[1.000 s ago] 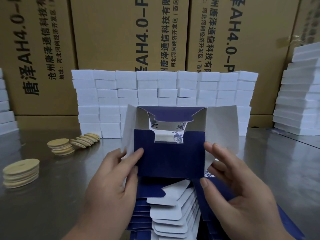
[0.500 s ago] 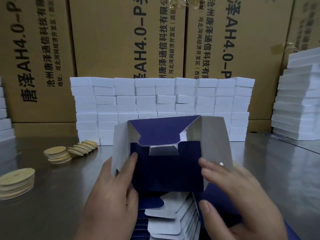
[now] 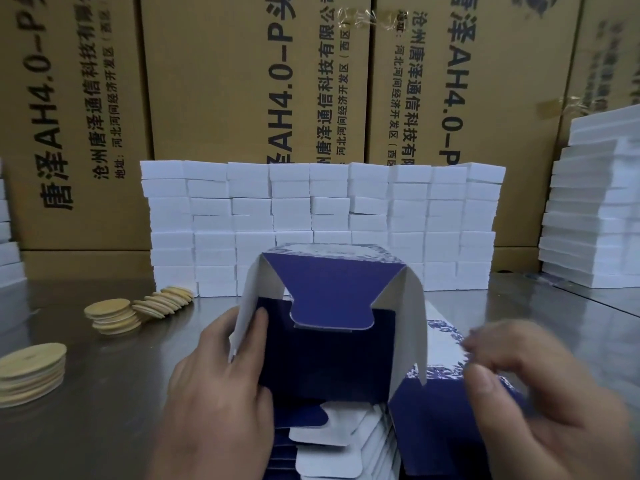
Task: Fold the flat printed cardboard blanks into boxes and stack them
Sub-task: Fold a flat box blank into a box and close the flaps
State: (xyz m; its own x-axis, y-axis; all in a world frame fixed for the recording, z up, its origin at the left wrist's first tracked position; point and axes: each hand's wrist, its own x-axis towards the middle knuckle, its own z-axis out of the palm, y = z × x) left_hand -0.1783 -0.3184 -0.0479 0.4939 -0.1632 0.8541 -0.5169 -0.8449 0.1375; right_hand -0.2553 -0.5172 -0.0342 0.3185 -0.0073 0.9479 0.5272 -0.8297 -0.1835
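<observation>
A half-folded box [image 3: 329, 362], dark blue on its flaps and white with blue print outside, stands in front of me with its open end facing me. The tabbed top flap is folded down over the lower blue flap, and white side flaps stick out left and right. My left hand [image 3: 214, 393] grips the left side, thumb pressed on the lower flap. My right hand [image 3: 540, 393] is blurred, its fingers and thumb curled at the box's right wall. A pile of flat blanks [image 3: 346, 441] lies under the box.
A wall of stacked white boxes [image 3: 322, 216] stands behind on the metal table [image 3: 104, 410], with more white stacks at the right [image 3: 595, 209] and left edge [image 3: 7, 244]. Round wooden discs [image 3: 114, 317] lie at the left. Brown cartons [image 3: 242, 81] fill the back.
The tabbed top flap has come down over the lower blue flap, closing the gap. The box has tipped towards me, and my right hand has slid off the front to the right side.
</observation>
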